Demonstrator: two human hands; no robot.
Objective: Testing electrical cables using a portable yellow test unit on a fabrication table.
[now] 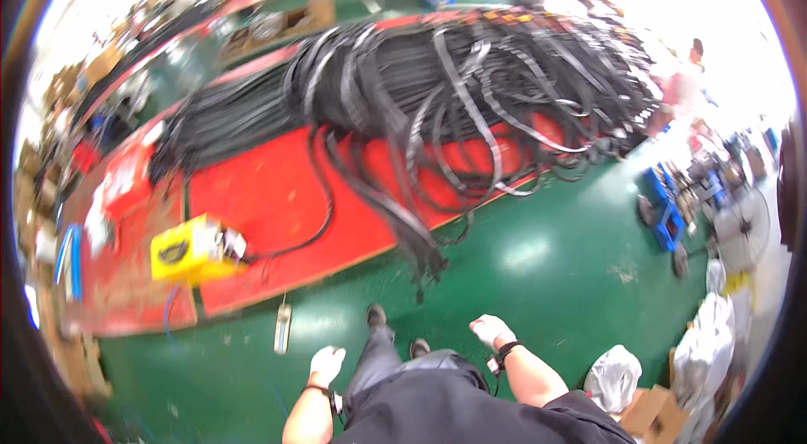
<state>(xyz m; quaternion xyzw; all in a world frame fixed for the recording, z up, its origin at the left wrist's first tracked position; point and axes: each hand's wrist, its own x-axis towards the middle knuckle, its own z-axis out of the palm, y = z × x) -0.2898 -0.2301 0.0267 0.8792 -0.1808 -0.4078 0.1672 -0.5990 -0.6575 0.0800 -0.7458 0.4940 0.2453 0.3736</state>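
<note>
My left hand (326,365), in a white glove, hangs low over the floor beside my leg. Its fingers look curled in, with nothing showing in them. My right hand (492,331), gloved the same way, is held out to the other side, loosely closed and without a visible object. Neither one touches anything. Ahead of me a large heap of long black strips or cables (370,83) covers much of a red-topped table (277,175). Some strip ends (424,255) droop over its near edge. A yellow box-shaped machine (193,248) with a black cord stands at the left.
Green floor (538,251) lies between me and the table. A blue cart (668,221) and a fan (740,230) are at the right. Bagged goods (614,377) and a cardboard box (656,415) sit near my right arm. A person (679,87) stands beyond the table's right end.
</note>
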